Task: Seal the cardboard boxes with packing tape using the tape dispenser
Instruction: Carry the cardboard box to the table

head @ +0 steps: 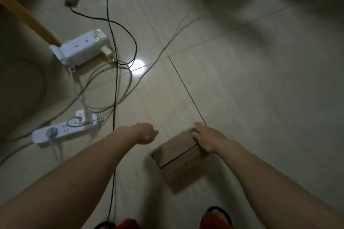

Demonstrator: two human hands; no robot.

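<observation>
Early step by the look of it: handling one cardboard box [178,151], low in the frame right of centre, above the tiled floor [242,80]; whether lifted or resting there cannot be told. Flaps closed, dark seam across the top, no tape visible on it. Right hand [206,140] at the box's far right edge, fingers laid fairly straight along it, apparently steadying or carrying rather than clutching. Left hand [146,134] just left of the box and clear of it, fingers loosely curled, nothing visibly held.

No tape dispenser in view, so probably next: setting the box down seam-up, then fetching the dispenser.

No print or label readable on the box. White power strips [64,131] and tangled cables [115,80] on the left of the frame; only socket markings there, too blurred to read.
</observation>
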